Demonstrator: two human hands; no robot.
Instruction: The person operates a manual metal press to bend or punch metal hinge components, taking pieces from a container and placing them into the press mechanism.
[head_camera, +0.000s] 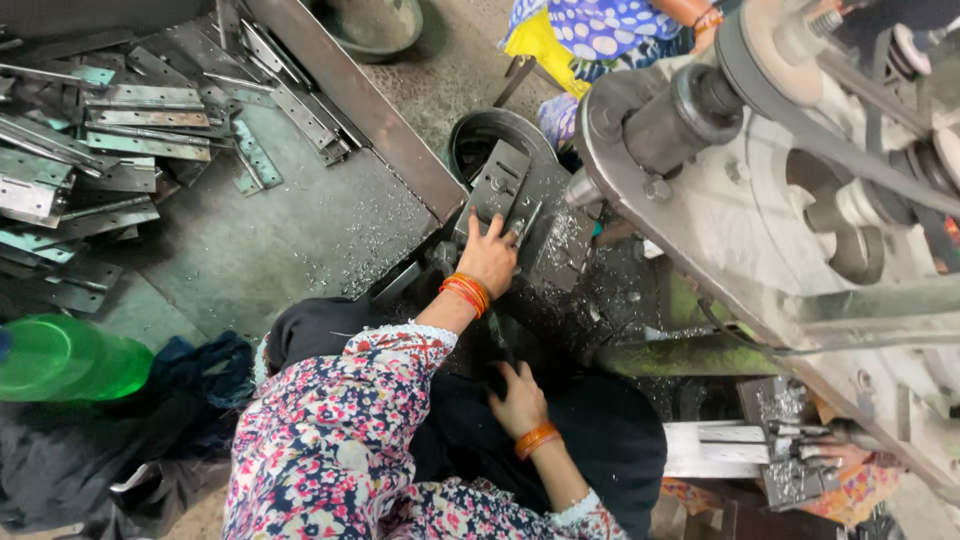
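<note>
nearest the camera, the right hand (520, 400) rests on dark cloth in the lap, fingers loosely spread, its grip holding nothing i can make out. just beyond it, the left hand (488, 258) presses a metal hinge plate (500, 185) onto the machine's steel bed (560, 245), fingers spread flat. left of the bed, hinges (120, 120) lie piled on the desk (290, 230).
</note>
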